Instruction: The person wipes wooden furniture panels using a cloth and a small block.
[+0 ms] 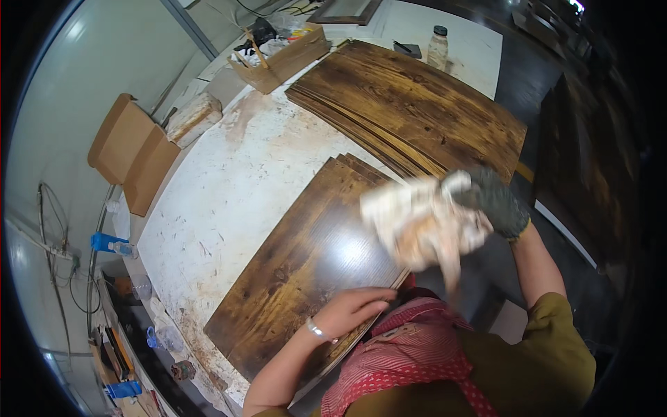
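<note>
White, brown-stained, crumpled cloth (pixel 410 219) is bunched in the closed right hand (pixel 490 201), dark-gloved, above the right edge of a glossy brown, rectangular wood-grain board stack (pixel 278 278). The bare left hand (pixel 349 311) rests, fingers loosely extended, on that stack's near edge; whether the fingertips hook over is unclear. The cloth looks soft, light, best gripped in a wad; the boards seem stiff, slick, better held by opposite edges.

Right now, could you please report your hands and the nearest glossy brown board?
Bare left hand on board. Gloved right hand gripping bunched white cloth. Cloth partly hides board; brown wooden stack beyond.
</note>
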